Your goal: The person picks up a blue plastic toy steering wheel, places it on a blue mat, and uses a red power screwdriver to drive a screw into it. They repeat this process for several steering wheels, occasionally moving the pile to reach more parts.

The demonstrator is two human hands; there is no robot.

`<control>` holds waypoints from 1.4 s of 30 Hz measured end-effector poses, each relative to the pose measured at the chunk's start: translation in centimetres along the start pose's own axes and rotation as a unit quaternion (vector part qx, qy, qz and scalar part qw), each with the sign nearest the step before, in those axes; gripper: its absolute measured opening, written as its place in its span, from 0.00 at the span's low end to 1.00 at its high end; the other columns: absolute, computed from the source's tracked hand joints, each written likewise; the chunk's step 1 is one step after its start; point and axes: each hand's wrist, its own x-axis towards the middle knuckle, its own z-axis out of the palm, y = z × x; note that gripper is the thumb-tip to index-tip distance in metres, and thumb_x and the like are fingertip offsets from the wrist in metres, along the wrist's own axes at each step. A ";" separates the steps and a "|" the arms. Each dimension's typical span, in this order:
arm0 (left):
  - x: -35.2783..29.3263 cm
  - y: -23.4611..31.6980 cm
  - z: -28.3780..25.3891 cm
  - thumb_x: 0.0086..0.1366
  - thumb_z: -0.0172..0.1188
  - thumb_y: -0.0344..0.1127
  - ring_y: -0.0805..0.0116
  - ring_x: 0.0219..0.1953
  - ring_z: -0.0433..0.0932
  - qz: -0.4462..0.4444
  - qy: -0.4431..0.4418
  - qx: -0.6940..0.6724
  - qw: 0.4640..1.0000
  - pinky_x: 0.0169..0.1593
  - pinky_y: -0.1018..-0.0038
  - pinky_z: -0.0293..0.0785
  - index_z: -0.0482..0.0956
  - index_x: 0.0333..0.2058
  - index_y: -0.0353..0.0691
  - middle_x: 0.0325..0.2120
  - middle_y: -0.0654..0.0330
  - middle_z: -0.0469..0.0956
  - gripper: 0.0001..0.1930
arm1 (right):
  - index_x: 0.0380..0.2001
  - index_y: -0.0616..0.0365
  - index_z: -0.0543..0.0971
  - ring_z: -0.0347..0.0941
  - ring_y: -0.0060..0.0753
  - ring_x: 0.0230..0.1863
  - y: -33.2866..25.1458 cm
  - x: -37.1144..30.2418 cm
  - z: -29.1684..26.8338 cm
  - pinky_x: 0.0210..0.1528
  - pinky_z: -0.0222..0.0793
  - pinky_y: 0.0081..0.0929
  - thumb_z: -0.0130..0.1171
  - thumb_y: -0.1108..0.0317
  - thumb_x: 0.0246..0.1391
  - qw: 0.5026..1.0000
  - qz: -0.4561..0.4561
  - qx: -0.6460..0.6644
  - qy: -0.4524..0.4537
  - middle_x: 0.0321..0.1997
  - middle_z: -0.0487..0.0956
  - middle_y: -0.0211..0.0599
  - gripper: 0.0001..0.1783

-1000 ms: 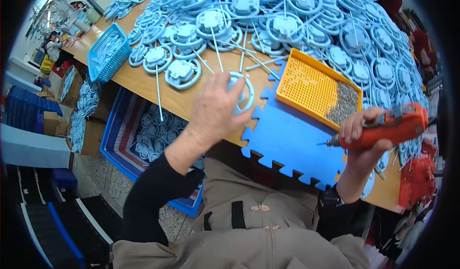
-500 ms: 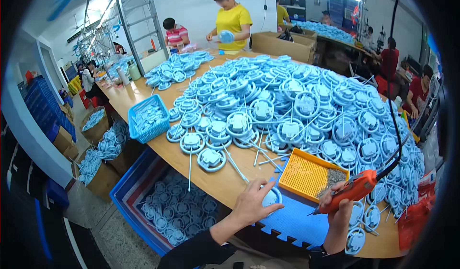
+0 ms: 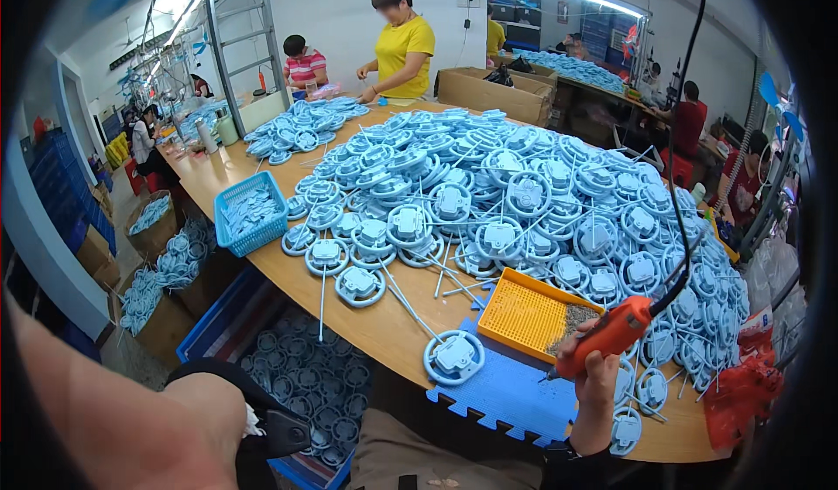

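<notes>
My right hand (image 3: pixel 599 383) is closed around a red-orange electric screwdriver (image 3: pixel 621 322), its tip pointing down-left over a blue foam mat (image 3: pixel 515 394). A light-blue round plastic part (image 3: pixel 454 356), a ring with a box-like centre and a thin stem, lies at the mat's left end, touched by no hand. Just behind the mat is a yellow tray (image 3: pixel 524 315) with small metal screws (image 3: pixel 572 322) at its right end. My left forearm (image 3: pixel 131 411) looms large and blurred at the lower left; its hand and fingers do not show.
A big heap of the same blue parts (image 3: pixel 524 193) covers the table (image 3: pixel 384 359). A blue basket (image 3: pixel 253 246) of small pieces stands at the left edge. Below is a bin (image 3: pixel 196 342) of finished-looking rings. A black cable (image 3: pixel 685 228) hangs to the screwdriver. Co-workers stand and sit beyond.
My left hand has let go of the round part on the mat and swung away to the lower left. My right hand still holds the screwdriver. The whole view has shifted slightly.
</notes>
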 end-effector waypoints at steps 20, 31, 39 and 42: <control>-6.2 4.1 6.2 0.60 0.55 0.61 0.50 0.51 0.73 -0.040 -0.178 -0.350 0.919 0.55 0.57 0.66 0.70 0.52 0.33 0.49 0.45 0.71 0.35 | 0.61 0.61 0.62 0.69 0.19 0.34 -0.3 -0.2 -0.9 0.38 0.66 0.20 0.62 0.66 0.55 0.977 -0.029 -0.187 0.093 0.38 0.72 0.27 0.33; -8.4 5.4 9.9 0.62 0.54 0.60 0.51 0.50 0.74 -0.035 -0.209 -0.475 0.854 0.53 0.58 0.67 0.71 0.50 0.32 0.47 0.45 0.72 0.33 | 0.64 0.62 0.59 0.64 0.35 0.62 -0.6 -2.2 -4.0 0.63 0.57 0.38 0.65 0.59 0.54 0.941 -0.062 -0.313 0.114 0.59 0.69 0.43 0.40; -3.7 0.5 5.0 0.63 0.53 0.58 0.52 0.48 0.74 -0.019 -0.099 -0.333 0.938 0.52 0.58 0.68 0.72 0.48 0.31 0.46 0.45 0.73 0.32 | 0.70 0.47 0.45 0.58 0.49 0.67 -18.2 -3.3 8.5 0.68 0.53 0.39 0.56 0.34 0.51 0.896 -0.342 -0.282 0.000 0.71 0.57 0.44 0.53; -2.4 -1.0 1.6 0.63 0.53 0.58 0.52 0.48 0.75 -0.014 -0.101 -0.286 0.953 0.51 0.59 0.69 0.72 0.47 0.31 0.45 0.45 0.74 0.31 | 0.72 0.35 0.36 0.64 0.48 0.62 -19.2 -3.1 12.4 0.69 0.53 0.30 0.56 0.32 0.49 0.947 -0.306 -0.090 0.028 0.71 0.58 0.36 0.57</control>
